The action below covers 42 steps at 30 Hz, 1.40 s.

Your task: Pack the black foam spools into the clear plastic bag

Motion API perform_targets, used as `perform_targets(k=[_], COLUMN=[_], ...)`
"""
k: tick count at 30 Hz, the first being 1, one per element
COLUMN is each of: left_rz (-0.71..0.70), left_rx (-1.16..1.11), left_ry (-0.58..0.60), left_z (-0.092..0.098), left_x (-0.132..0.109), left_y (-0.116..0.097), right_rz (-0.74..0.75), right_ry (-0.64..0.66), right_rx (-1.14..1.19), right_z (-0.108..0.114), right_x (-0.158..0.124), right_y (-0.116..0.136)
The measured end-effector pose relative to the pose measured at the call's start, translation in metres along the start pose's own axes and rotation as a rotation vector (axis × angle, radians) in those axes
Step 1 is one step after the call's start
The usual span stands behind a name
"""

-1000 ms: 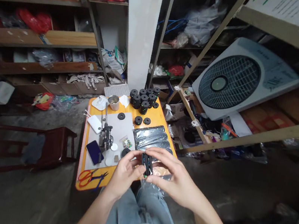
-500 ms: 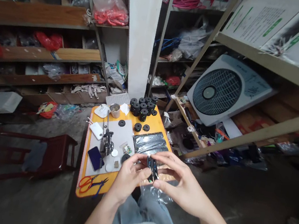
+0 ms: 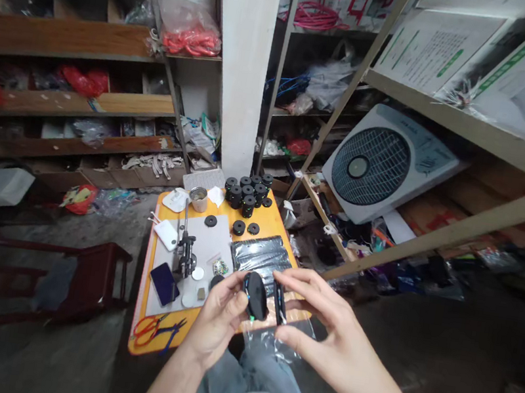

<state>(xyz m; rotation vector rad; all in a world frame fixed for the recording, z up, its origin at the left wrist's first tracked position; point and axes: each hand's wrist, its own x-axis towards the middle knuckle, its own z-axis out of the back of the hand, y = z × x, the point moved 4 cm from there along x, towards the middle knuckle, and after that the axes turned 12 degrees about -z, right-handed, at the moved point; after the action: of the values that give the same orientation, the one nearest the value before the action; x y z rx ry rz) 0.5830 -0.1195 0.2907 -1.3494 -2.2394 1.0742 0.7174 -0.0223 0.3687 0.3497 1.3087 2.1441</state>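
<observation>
My left hand grips a black round disc by its edge, its flat face turned towards the right. A second black disc, seen nearly edge-on, is pinched between the thumb and fingers of my right hand. A narrow gap separates the two pieces. Both hands are raised over the near right part of the yellow table. Just beyond them lies a black plastic-wrapped package. Clear plastic film shows below the hands.
Several stacked black discs stand at the table's back. A metal clamp tool, a phone, a metal cup and orange-handled scissors are at the left. A red-brown chair stands beside the table.
The black pieces, held together before, are now apart, one in each hand. The left one has turned to show its flat face. The camera view has shifted slightly.
</observation>
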Motion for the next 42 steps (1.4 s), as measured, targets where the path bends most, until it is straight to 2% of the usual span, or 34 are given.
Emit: perform_targets(k=[4,9,13,17,19,26,32,35,42], left_rz=[0.037,0.004,-0.012,-0.129,-0.19,-0.32,-0.47,-0.449,-0.321], left_rx=[-0.063,-0.087,-0.098,-0.062,-0.007,0.158,0.325,0.268,0.215], left_ry=[0.095,0.059,0.045,-0.082,-0.106,-0.043,-0.049,0.008,-0.081], left_z=[-0.012,-0.017,-0.02,-0.02,-0.02,-0.021,-0.028,-0.03,-0.029], left_x=[-0.008,-0.013,-0.014,-0.016,-0.017,-0.019,-0.021,-0.02,-0.018], left_y=[-0.003,-0.001,0.003,0.001,0.0,-0.001,-0.01,-0.006,-0.004], right_rz=[0.05,0.11,0.226,0.279,0.296,0.347,0.366,0.379,0.333], right_ry=[-0.068,-0.106,-0.155,-0.292,-0.321,-0.298,-0.326,-0.355,-0.363], right_rx=[-0.049,-0.091,-0.15,-0.056,-0.015,-0.031,-0.11,-0.115,-0.084], right_z=[-0.002,-0.006,-0.008,-0.008,-0.01,-0.012,-0.007,-0.006,-0.004], right_x=[0.005,0.008,0.005,-0.005,-0.009,-0.009,-0.011,-0.012,-0.012], right_y=[0.006,0.002,0.0,0.007,0.013,0.024,0.026,0.028,0.028])
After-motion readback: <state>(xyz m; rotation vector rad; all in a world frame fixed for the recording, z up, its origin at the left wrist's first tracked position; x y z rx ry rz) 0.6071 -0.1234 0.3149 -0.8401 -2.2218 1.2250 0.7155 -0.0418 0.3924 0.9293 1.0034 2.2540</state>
